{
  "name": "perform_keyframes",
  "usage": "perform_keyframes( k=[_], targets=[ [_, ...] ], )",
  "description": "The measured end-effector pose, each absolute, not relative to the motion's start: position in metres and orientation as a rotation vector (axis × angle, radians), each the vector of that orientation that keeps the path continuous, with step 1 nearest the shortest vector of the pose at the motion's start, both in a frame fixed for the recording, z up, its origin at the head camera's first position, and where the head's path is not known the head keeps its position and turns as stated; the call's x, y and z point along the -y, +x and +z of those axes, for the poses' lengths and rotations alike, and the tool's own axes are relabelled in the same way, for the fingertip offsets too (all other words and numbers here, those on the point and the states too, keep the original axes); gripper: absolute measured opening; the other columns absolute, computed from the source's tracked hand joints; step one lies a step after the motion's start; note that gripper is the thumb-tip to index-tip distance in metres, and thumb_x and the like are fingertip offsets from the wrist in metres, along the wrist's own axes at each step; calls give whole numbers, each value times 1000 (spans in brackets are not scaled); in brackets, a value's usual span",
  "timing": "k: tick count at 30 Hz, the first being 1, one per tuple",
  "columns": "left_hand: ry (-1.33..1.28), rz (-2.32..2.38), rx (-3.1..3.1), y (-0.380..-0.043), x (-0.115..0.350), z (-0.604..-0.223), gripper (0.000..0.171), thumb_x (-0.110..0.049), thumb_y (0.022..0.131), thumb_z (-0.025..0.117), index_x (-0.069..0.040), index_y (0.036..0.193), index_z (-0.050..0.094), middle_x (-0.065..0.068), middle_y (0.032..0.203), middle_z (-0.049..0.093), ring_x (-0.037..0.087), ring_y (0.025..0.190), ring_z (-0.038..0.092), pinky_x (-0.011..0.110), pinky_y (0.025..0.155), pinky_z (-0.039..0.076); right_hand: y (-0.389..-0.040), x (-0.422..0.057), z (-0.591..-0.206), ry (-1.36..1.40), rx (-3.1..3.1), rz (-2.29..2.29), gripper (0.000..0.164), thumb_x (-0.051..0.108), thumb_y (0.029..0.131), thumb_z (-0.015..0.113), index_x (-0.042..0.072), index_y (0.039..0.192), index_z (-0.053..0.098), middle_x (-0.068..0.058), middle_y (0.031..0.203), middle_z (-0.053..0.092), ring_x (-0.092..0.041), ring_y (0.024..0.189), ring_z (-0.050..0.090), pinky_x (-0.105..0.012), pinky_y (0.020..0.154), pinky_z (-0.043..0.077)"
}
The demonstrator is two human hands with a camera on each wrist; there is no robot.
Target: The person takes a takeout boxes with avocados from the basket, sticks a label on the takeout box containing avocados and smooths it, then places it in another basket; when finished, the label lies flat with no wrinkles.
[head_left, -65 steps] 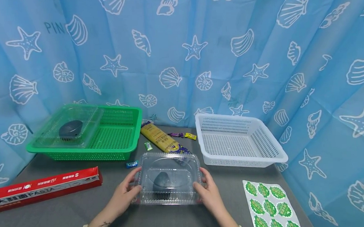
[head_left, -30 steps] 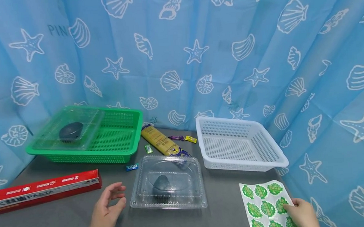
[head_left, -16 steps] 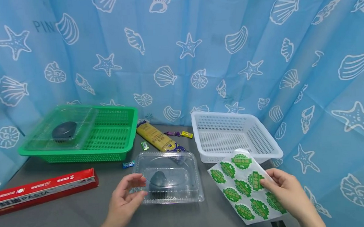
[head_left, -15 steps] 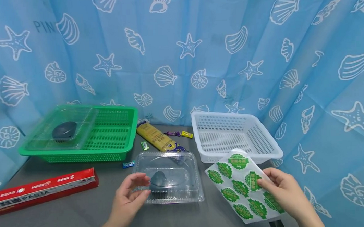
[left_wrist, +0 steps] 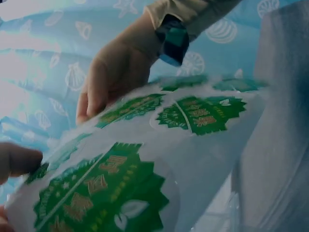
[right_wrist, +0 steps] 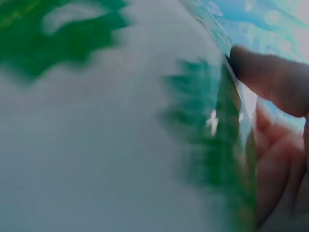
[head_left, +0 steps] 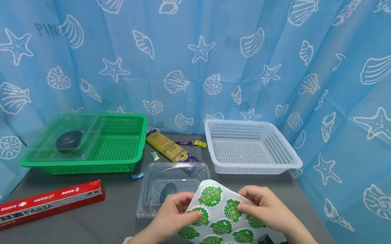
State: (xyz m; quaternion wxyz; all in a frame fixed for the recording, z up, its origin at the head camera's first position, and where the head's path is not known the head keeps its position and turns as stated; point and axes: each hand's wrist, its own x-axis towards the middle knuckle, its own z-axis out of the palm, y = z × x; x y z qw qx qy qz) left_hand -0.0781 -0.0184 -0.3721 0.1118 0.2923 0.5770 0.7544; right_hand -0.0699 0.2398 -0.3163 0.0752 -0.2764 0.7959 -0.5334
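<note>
A white sheet of round green stickers (head_left: pixel 221 227) is held up between both hands over the table's front. My left hand (head_left: pixel 174 215) pinches its left edge, thumb on the printed face and fingers behind. On the opposite edge my right hand (head_left: pixel 268 208) grips it the same way. The right wrist view shows that thumb (right_wrist: pixel 270 77) on the sheet's rim, and the left wrist view has the sticker sheet (left_wrist: pixel 193 145) bowed between the hands. Behind it sits a closed clear plastic box (head_left: pixel 149 190) with a dark rounded object (head_left: pixel 168 191) inside, partly hidden by the left hand and sheet.
At left stands a green basket (head_left: pixel 124 163) bearing another clear box (head_left: pixel 92 142) with a dark object. A red pasta box (head_left: pixel 47 205) lies before it. A white basket (head_left: pixel 257 166) stands right. A yellow packet (head_left: pixel 168 147) and several small candies (head_left: pixel 155 155) lie between.
My right hand has let go of the clear box, picked up the sticker sheet from the right and brought it to the middle. My left hand has left the box and taken the sheet's left edge.
</note>
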Motion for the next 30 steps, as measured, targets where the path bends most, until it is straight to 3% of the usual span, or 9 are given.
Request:
perform_keyframes(
  k=[3,6,9,11,14,17,22,30],
  targets=[
    [775,2266,-1703,-79,17,-373,33,0,78,60,14,107,51,32,94,55,11,76,61,24,62,51,-70,-227,-319,-790,-2793,-1468,25,11,77,64,7,100,56,-3,89,59,-3,77,54,-23,61,48],
    [680,2331,-1735,-78,16,-373,34,0,78,60,14,107,50,32,94,55,13,77,62,25,63,51,-66,-211,-317,-851,-3198,-1340,31,8,69,71,12,97,58,4,93,58,-6,86,52,-19,73,43],
    [656,2372,-1777,-76,15,-372,33,-2,78,60,12,107,51,30,95,56,14,78,61,28,63,52,-61,-193,-317,-1176,-3306,-1270,24,4,68,71,11,89,61,2,85,60,-11,80,53,-18,73,40],
    [700,2371,-1820,-75,13,-373,32,-3,78,61,9,107,53,27,95,57,14,79,61,28,62,52,-58,-181,-319,-1334,-3259,-1227,20,10,70,71,11,87,61,2,82,60,-11,77,53,-17,72,41],
    [882,2358,-1864,-72,10,-376,31,-2,79,60,8,108,53,25,96,58,11,80,60,25,52,51,-55,-166,-324,-1320,-3325,-1099,24,28,70,71,15,87,61,7,82,59,-6,76,53,-15,68,42],
    [1052,2336,-1885,-71,8,-378,30,0,79,59,7,108,53,24,95,59,9,82,59,23,46,49,-54,-158,-328,-1219,-3389,-1069,23,33,70,71,19,83,60,12,78,57,-2,70,52,-13,60,42],
    [1086,2317,-1867,-68,11,-380,31,0,80,58,6,110,52,24,99,58,10,90,57,28,53,51,-53,-157,-332,-1272,-3288,-1294,10,13,73,68,18,75,59,10,67,55,1,59,49,-9,52,39],
    [952,2317,-1816,-62,33,-378,37,-1,79,59,7,114,48,24,105,55,14,93,57,32,66,52,-51,-159,-332,-1329,-2995,-1753,22,-11,69,62,10,70,59,3,62,55,-2,55,47,-11,51,40]
  ],
)
